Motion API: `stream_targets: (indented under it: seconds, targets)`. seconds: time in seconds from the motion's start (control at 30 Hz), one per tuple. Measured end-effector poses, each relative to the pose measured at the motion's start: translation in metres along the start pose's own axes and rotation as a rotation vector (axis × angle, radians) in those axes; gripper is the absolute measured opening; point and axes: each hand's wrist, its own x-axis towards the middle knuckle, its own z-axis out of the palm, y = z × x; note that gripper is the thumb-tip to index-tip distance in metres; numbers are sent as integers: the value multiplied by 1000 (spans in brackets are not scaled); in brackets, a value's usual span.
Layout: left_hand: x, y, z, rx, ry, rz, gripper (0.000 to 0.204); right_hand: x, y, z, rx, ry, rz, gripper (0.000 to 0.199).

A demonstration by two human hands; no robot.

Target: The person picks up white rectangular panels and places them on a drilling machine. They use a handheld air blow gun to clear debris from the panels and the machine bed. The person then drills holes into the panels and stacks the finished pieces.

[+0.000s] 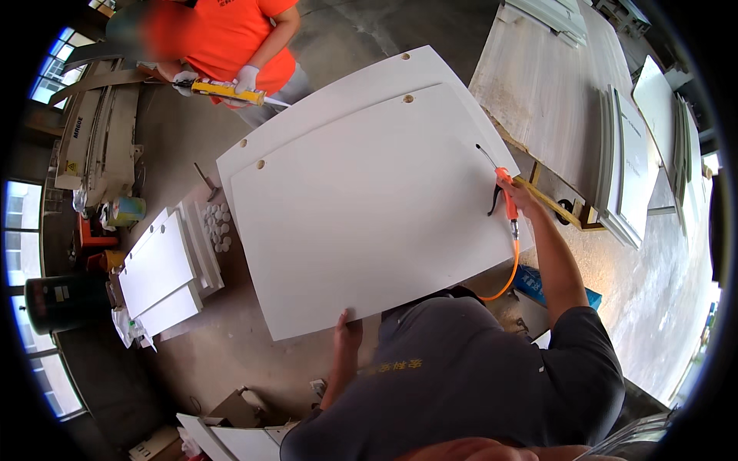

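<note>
A large white panel (361, 207) with round holes near its far edge lies on top of a second, similar panel (323, 107). My left hand (347, 323) grips the top panel's near edge. My right hand (513, 192) is closed around an orange air blow gun (507, 201) at the panel's right edge. Its thin nozzle (486, 156) points over the panel's surface. An orange hose (509, 273) hangs down from the gun.
A co-worker in an orange shirt (231, 38) stands at the far side, gloved hands on a yellow caulking gun (227, 92). Smaller white panels (157, 269) and round white caps (217, 227) lie at left. A workbench (546, 84) with leaning white panels (630, 177) stands at right.
</note>
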Motion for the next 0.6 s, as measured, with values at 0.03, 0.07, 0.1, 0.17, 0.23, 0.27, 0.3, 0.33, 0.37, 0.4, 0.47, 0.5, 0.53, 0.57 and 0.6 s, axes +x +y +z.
stream_targets:
  seconds: [0.03,0.07,0.1,0.17,0.23,0.27,0.3,0.33,0.37,0.4,0.47,0.5,0.53,0.57,0.6]
  targets:
    - [10,-10,6,-20,21,15,26,-2,14,-9,-39,-23,45,60]
    - [23,-21,-1,-47,-4,20,26,-14,29,-21,-44,-34,88,60]
    - [33,-31,1,-68,37,32,27,-24,39,-28,-50,-46,122,60]
    - [53,-53,11,-118,111,65,27,-38,52,-37,149,-65,135,59]
    - [69,-65,27,-98,124,54,29,-24,51,-40,147,17,169,56]
    - [71,-58,35,-86,142,39,29,-14,52,-37,138,28,156,56]
    - [73,-56,43,-76,160,25,29,-5,53,-37,127,38,142,56]
    - [76,-61,52,-37,133,48,30,3,54,-45,138,30,132,56]
    - [78,-60,59,-29,158,72,30,10,51,-47,156,13,119,55]
    - [80,-59,66,-20,182,95,31,17,48,-49,174,-2,107,55]
    - [85,-57,73,-9,205,152,32,30,47,-47,164,-81,95,54]
    - [90,-54,70,-5,203,187,32,34,47,-48,162,-117,89,53]
    - [94,-53,67,1,200,220,33,36,47,-51,174,-178,75,52]
    - [97,-52,70,1,231,247,33,36,44,-54,115,-178,70,52]
    - [99,-54,75,-1,262,275,33,29,33,-60,54,-178,64,52]
